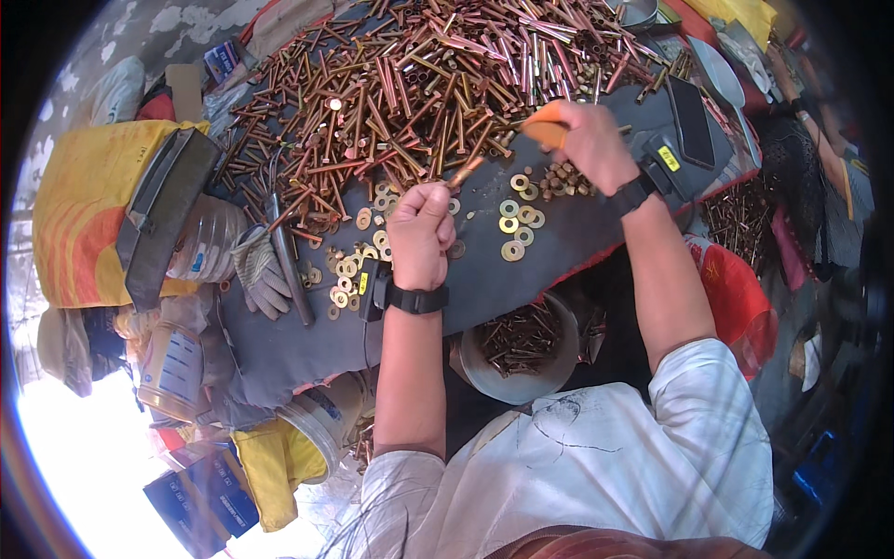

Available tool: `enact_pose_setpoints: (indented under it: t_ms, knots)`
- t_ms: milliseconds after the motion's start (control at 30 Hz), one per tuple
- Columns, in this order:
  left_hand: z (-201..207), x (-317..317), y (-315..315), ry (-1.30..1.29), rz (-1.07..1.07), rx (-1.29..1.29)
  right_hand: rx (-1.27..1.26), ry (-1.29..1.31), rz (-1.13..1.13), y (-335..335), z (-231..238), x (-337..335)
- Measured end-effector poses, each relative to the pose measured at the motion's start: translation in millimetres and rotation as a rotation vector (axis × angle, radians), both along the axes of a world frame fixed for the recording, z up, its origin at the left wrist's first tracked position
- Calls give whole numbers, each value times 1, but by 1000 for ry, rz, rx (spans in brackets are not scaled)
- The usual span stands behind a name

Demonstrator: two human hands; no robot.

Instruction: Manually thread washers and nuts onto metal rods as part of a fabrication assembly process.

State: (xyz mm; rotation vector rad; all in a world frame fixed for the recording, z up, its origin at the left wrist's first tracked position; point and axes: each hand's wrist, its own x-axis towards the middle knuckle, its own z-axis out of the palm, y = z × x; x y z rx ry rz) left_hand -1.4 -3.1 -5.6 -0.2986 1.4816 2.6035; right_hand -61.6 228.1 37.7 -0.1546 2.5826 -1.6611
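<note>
Left hand (419, 228) near bare cloth edge (489, 293)

Downward fisheye view, head height.

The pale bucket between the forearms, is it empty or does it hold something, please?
The bucket is not empty: many bolts lie inside it.

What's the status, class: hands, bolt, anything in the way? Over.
Left hand gripping bolt. Right hand blurred, at orange piece, grip unclear. Loose washers beside left hand; bolt pile close beyond, could crowd bolt's outer end.
</note>
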Motion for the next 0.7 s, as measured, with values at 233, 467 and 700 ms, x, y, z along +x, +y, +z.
enact_pose_setpoints:
  t_ms: [233, 467, 700]
  knots:
    - [-2, -1, -6, 11, -34, 96, 722, 321, 40, -1, -24, -8]
    - [-2, 1, -9, 17, -43, 87, -521, -210, 171, -34, 4, 16]
    - [3, 8, -4, -6, -14, -50, -103, 497, 186, -43, 12, 30]
